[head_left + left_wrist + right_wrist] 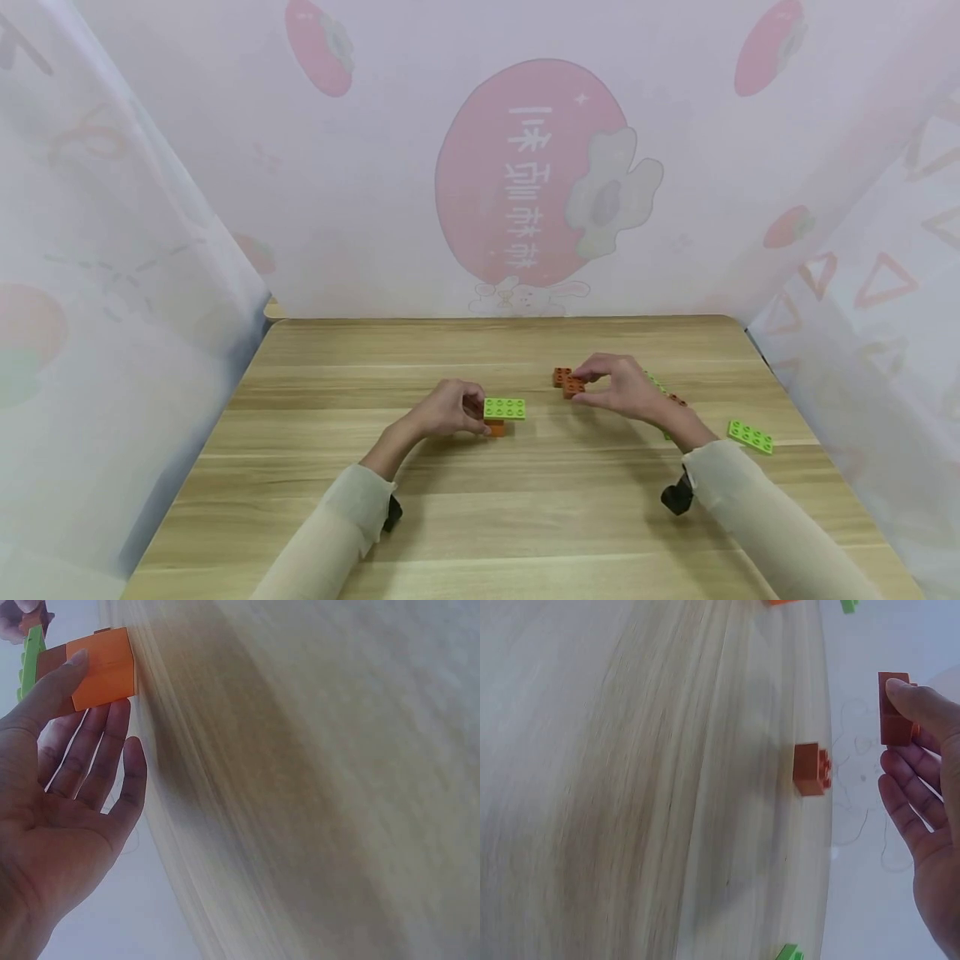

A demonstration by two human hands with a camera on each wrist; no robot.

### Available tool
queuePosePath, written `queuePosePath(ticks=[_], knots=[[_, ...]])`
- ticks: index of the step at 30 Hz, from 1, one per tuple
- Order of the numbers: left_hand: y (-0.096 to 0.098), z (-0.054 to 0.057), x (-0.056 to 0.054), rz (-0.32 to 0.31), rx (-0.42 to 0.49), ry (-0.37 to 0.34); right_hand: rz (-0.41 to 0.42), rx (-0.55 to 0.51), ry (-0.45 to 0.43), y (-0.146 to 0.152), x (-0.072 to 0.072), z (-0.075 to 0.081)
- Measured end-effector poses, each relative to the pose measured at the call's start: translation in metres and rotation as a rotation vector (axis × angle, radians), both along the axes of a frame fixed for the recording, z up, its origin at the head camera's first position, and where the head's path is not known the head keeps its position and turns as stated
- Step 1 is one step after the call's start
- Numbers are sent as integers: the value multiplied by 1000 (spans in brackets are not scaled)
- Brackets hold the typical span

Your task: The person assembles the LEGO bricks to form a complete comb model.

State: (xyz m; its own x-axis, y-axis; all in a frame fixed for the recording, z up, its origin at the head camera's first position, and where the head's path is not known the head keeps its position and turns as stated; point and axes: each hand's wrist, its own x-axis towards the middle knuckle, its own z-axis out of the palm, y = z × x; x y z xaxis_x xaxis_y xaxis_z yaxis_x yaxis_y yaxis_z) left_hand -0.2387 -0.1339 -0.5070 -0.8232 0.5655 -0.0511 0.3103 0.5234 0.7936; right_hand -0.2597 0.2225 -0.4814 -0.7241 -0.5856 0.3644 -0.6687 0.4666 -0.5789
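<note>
My left hand point(450, 407) grips a small stack of toy building bricks by its side, thumb and fingers on opposite faces. The stack has an orange brick point(103, 671) at the bottom, a brown brick point(51, 658) above it and a long lime-green studded plate point(504, 408) on top. Between thumb and fingertips, my right hand point(621, 387) pinches a reddish-brown brick point(895, 712), raised over the wooden table. Another reddish-brown brick point(808, 769) sits on the table just beyond it, partly overlapped by the held one in the head view.
A lime-green plate point(750, 437) lies at the table's right side. Behind my right wrist, another green piece point(655, 382) and a brown brick point(677, 400) are partly hidden. White printed curtains surround the wooden table point(420, 342) at the back and sides.
</note>
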Motion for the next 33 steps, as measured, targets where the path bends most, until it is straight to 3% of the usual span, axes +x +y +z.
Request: queuePosePath(ticks=[9,17,24,33], knots=[[0,0,1,9,-15,8,26,11,20,-19,5,8],[0,-1,1,17,-9,12,31,27,-60,-38,6,16],[-1,-4,-1,-4,21,15,105,-40,4,-57,8,19],[-1,-3,-2,-17,25,32,139,-80,29,-73,10,20]])
